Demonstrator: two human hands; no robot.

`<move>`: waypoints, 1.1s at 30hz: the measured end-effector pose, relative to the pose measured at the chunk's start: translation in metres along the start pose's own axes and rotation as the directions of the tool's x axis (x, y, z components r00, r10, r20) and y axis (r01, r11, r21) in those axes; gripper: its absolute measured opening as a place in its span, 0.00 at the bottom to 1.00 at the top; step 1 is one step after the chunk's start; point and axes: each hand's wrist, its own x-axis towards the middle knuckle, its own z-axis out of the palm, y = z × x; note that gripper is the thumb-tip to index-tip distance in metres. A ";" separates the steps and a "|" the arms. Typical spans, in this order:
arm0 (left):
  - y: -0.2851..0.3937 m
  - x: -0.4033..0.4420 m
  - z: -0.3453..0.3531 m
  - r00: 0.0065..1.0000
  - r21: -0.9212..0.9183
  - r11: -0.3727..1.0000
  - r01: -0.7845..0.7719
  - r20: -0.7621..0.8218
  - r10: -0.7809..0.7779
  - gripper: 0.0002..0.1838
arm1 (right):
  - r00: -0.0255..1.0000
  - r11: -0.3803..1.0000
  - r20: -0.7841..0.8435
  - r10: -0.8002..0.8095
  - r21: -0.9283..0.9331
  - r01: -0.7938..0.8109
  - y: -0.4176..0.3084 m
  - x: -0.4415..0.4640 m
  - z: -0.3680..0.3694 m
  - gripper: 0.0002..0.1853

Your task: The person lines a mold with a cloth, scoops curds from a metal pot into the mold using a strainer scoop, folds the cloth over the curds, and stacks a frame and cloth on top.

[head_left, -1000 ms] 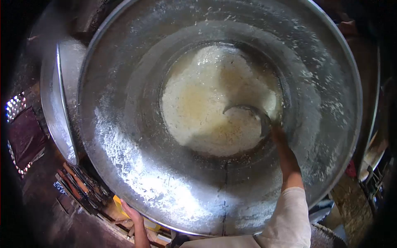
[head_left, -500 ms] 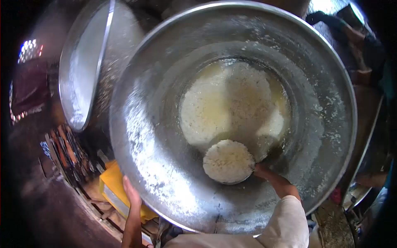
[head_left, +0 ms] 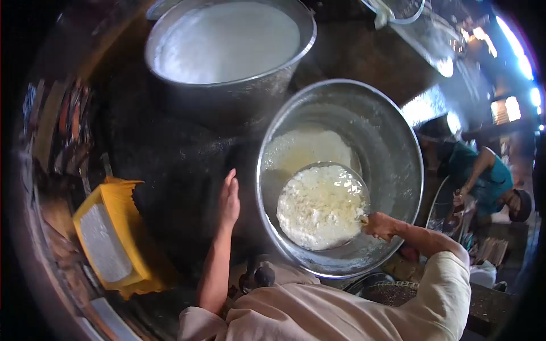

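Scooping looks like the step: your right hand (head_left: 380,226) grips the metal scoop (head_left: 367,196), heaped with white lumps (head_left: 318,213), toward 7 o'clock inside the steel vat (head_left: 392,153), left hand (head_left: 229,202) free, fingers extended, outside 9 o'clock; next move calls for keeping level.

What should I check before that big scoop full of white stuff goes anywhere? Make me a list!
1. Right hand gripping the scoop: ok, fingers closed at its edge.
2. Scoop inside the big metal pot's rim, as seen from above: ok.
3. Left hand free: ok, open and holding nothing, left of the pot.
4. White stuff safe from spilling: cannot tell; the scoop looks well filled.
5. Other person out of the way: ok, beyond the pot's right side.
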 end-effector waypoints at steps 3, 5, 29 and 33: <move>-0.037 -0.037 -0.094 0.990 -0.223 0.974 -0.033 -0.140 0.001 0.25 | 0.973 0.973 0.050 -0.225 -0.045 0.227 -0.032 -0.030 -0.024 0.08; -0.058 -0.080 -0.153 0.959 -0.254 0.967 -0.035 -0.280 -0.039 0.24 | 0.926 0.914 0.020 -0.377 -0.154 0.375 -0.086 -0.042 -0.021 0.14; -0.176 -0.422 -0.533 0.285 -0.462 0.815 -0.349 -0.881 -0.378 0.29 | 0.863 0.917 0.351 -0.362 0.301 0.263 -0.806 0.371 0.538 0.20; -0.196 -0.446 -0.514 0.209 -0.547 0.793 -0.270 -0.837 -0.506 0.26 | 0.842 0.907 0.397 -0.365 0.356 0.225 -0.846 0.446 0.642 0.24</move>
